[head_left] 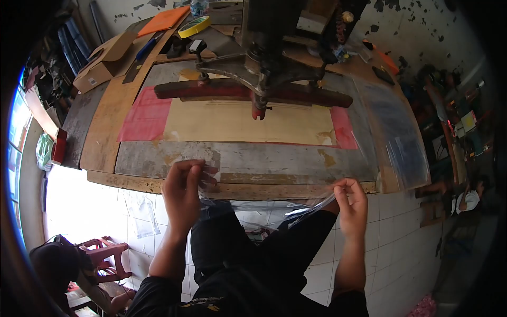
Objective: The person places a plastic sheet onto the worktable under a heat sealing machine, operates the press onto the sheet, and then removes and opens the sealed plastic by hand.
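The left hand (182, 193) and right hand (352, 206) each pinch clear plastic film (309, 210) between them, above the lap (219, 240) and near the table (140, 161).

Can read no word, number or brand with certainty. Can make out only a small pale label (92, 82) on the side of the cardboard box (109, 61), too tiny to decipher; print on the inside of the yellow tape roll (193, 31), too blurred to spell; and yellowish print (203, 305) low on the black shirt (248, 288), slanted and illegible.
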`<state>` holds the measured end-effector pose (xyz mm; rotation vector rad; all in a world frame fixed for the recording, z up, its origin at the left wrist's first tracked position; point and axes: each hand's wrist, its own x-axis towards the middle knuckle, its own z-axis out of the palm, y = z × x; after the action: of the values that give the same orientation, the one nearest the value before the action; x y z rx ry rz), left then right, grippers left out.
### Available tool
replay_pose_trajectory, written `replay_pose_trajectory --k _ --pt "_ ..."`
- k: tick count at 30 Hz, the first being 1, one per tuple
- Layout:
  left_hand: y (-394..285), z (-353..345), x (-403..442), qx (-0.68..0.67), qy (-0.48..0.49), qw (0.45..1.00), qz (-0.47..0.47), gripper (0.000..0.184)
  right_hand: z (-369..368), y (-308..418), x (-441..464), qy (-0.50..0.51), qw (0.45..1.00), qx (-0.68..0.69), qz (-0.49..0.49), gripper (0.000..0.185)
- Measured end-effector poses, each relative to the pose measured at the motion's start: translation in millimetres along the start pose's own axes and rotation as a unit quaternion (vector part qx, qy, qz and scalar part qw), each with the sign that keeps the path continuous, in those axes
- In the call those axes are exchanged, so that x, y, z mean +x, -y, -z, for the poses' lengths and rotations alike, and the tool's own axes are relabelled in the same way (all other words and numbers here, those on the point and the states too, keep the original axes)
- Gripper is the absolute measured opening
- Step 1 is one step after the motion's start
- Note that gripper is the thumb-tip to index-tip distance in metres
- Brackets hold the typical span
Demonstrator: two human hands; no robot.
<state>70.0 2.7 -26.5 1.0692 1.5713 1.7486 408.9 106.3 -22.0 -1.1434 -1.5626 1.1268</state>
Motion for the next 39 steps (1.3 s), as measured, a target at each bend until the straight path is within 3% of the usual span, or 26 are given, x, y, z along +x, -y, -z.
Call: replay_pose_trajectory --k 2,3,6,8,10,11,13,22,29,32,33,35,39 --pt "17.8 -4.9 -11.2 0.156 -0.066 0.982 -0.083 0.012 -15.3 -28.2 -12.3 -0.064 0.995 0.007 0.076 0.011" --pt "29.5 -6.3 -15.7 0.156 -0.066 0.982 -0.082 0.012 -26.7 -41.2 -16.7 -0.102 0.987 0.039 0.116 0.01" --pt "58.0 -11.2 -20.3 0.233 -0.126 0.937 -0.23 0.007 -42.7 -87.1 -17.7 -0.155 0.952 -0.024 0.264 0.013" --pt "68.6 -11.1 -21.0 0.214 -0.125 0.94 -0.235 0.007 -45.4 -101.5 -10.9 -0.163 0.938 -0.046 0.303 0.014" --pt "72.1 -9.7 -20.2 0.192 -0.125 0.942 -0.244 0.008 -43.8 -106.7 3.3 -0.194 0.871 -0.15 0.425 0.015" --pt "72.5 -9.7 -18.6 0.206 -0.13 0.933 -0.265 0.008 -43.8 -107.2 8.1 -0.195 0.87 -0.149 0.427 0.015" --pt "76.0 -10.0 -17.3 0.218 -0.136 0.923 -0.285 0.008 -41.8 -107.6 14.6 -0.22 0.817 -0.242 0.475 0.02" --pt "74.6 -12.0 -15.5 0.237 -0.165 0.903 -0.318 0.009 -65.8 -117.5 14.5 -0.267 0.83 -0.181 0.455 0.014" --pt "55.2 -4.1 -15.1 0.197 -0.136 0.946 -0.218 0.007 -42.0 -91.2 17.3 -0.226 0.822 -0.191 0.487 0.013" --pt "21.7 5.8 -9.5 0.127 -0.113 0.974 -0.152 0.009 -38.9 -44.8 7.3 -0.18 0.93 -0.09 0.307 0.008" --pt "11.8 9.4 -6.9 0.074 -0.102 0.987 -0.103 0.011 -34.9 -25.4 7.7 -0.181 0.929 -0.09 0.309 0.008" --pt "-5.3 13.7 0.4 0.043 -0.084 0.992 -0.088 0.013 -26.1 0.7 12.3 -0.075 0.979 0.009 0.187 0.012" --pt "-22.2 20.0 18.8 0.055 -0.035 0.997 -0.035 0.016 -18.6 25.6 33.3 -0.033 0.991 -0.014 0.128 0.013"
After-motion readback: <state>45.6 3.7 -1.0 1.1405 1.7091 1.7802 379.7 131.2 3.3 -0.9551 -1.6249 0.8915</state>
